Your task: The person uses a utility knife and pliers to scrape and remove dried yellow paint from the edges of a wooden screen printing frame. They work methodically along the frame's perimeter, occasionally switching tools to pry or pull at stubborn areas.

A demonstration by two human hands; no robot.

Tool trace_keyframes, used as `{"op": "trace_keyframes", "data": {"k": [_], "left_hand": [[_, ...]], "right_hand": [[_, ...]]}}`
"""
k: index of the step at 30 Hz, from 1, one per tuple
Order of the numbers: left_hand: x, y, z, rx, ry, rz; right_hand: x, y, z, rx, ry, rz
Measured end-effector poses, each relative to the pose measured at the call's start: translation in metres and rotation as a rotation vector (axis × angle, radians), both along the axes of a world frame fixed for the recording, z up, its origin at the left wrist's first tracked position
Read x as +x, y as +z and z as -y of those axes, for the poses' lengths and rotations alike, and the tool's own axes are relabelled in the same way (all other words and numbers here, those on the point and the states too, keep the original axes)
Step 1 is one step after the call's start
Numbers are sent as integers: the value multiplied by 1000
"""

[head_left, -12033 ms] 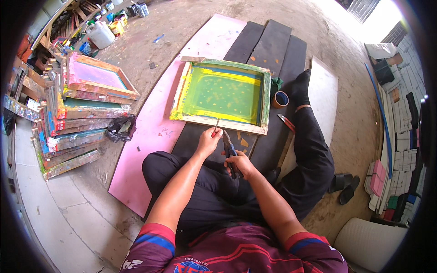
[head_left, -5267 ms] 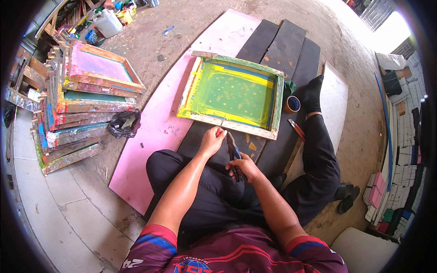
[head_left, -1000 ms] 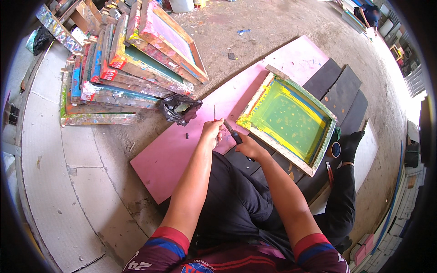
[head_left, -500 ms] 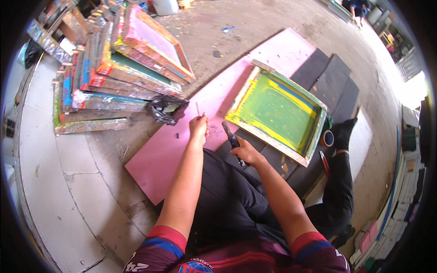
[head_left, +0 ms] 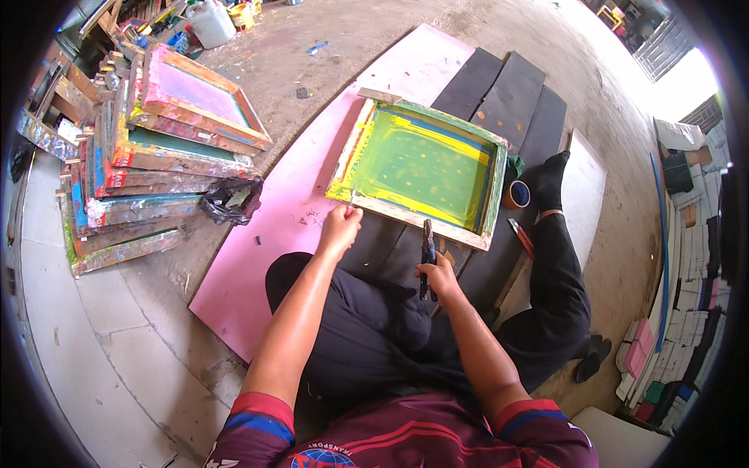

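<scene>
A wooden screen-printing frame (head_left: 421, 221) with green mesh and yellow paint lies flat in front of me. Just off its near left corner, my left hand (head_left: 340, 230) is closed in a pinch around a thin, slender thing (head_left: 354, 196), too small to name, its tip close to the frame's wood. My right hand (head_left: 441, 278) grips black-handled pliers (head_left: 428, 251) below the frame's near edge, metal end pointing away from me. Nothing shows between the jaws. A tape roll (head_left: 516, 194) and a red cutter knife (head_left: 521, 238) lie right of the frame.
Beneath the frame are dark boards (head_left: 499, 86) and a pink sheet (head_left: 242, 273). Several paint-stained frames (head_left: 156, 171) are stacked at left, beside a black plastic bag (head_left: 232, 201). My outstretched leg (head_left: 558, 273) lies at right. A white jug (head_left: 211, 23) stands far back.
My view has shifted, so the scene sits further left and up. My left hand has come close to the frame's near left corner. The pliers have turned more upright in my right hand.
</scene>
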State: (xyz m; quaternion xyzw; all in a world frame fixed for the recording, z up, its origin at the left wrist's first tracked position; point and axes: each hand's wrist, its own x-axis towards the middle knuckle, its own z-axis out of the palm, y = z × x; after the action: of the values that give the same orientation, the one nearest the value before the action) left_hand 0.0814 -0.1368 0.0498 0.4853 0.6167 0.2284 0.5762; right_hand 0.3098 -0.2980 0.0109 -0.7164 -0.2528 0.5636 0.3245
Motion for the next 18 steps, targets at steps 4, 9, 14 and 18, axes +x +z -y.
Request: {"op": "trace_keyframes", "data": {"k": [4, 9, 14, 18], "left_hand": [[30, -4, 23, -64, -70, 68], [29, -31, 32, 17, -131, -107], [28, -53, 28, 110, -180, -178], [34, -50, 28, 128, -208, -181]], "right_hand": [[3, -7, 4, 23, -64, 17], [-4, -12, 1, 21, -127, 20], [-10, -15, -4, 14, -188, 35], [-13, -21, -7, 41, -214, -10]]}}
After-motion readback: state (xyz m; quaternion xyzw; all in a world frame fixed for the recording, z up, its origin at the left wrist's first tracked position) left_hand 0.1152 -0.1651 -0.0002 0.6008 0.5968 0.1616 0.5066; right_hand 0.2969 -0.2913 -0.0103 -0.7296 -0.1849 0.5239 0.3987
